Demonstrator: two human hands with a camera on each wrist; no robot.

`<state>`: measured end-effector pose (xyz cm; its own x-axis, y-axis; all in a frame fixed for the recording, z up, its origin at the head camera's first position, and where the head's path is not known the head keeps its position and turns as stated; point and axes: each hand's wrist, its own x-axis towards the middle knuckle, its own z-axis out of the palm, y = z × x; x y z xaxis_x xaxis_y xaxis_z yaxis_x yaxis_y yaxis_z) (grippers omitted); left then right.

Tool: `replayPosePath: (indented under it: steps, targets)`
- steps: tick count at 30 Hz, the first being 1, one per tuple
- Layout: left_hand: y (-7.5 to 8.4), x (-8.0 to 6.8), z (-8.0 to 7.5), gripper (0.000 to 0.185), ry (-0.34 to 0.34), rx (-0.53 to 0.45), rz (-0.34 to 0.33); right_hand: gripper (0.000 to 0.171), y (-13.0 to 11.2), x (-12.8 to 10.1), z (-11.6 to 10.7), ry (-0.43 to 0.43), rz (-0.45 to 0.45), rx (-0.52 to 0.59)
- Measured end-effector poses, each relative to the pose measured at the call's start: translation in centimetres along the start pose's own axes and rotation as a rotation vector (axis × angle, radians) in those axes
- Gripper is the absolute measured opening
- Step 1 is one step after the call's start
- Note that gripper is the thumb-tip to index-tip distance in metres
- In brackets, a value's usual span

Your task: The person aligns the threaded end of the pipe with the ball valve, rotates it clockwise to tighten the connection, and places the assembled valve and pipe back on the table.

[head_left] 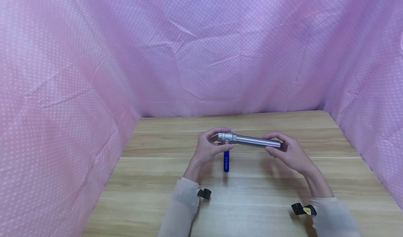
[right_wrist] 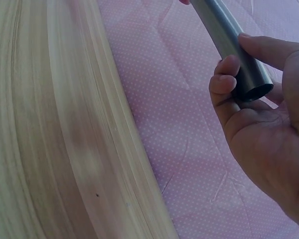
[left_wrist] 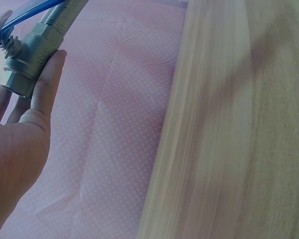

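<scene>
Both hands hold valve-pipe assy above table [head_left: 157, 181]: L hand [head_left: 207, 147] grips valve [head_left: 226, 138], R hand [head_left: 291, 153] grips pipe [head_left: 258, 141] end.

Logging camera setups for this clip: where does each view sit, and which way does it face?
Head: worn on the head, looking forward and down at the wooden table; both forearms, left hand and right hand show.
Left wrist: looks along the palm at the silver metal valve with a blue lever.
Right wrist: looks along the palm at the grey metal pipe's open end, fingers curled round it.
Shared: every view shows the valve-and-pipe assembly, the table, and the pink dotted cloth.
</scene>
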<state>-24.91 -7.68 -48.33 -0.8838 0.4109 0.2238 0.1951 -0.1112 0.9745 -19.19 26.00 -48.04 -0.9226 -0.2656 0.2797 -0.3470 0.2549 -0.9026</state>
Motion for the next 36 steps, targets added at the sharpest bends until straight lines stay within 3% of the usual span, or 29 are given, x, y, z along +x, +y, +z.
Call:
replayPosePath:
  steps: [21,26,30,34,36]
  targets:
    - [-0.7,0.2,0.5,0.054,0.028,0.047,-0.006,0.028,0.3,-0.1,0.2,-0.010,0.003,0.009]
    - [-0.9,0.2,2.4,0.048,0.042,0.069,-0.074,0.027,-0.1,-1.2,-0.9,-0.002,0.065,-0.003]
    - [-0.7,0.9,4.6,0.030,0.088,0.098,-0.086,0.024,-0.9,-1.9,-1.8,0.022,0.105,-0.020]
    - [-0.3,1.3,6.6,0.019,0.159,0.119,-0.097,0.019,-2.1,-2.5,-1.7,0.100,0.126,-0.042]
    - [-0.1,0.8,7.1,0.018,0.190,0.115,-0.133,0.019,-2.7,-2.4,-1.2,0.142,0.126,-0.036]
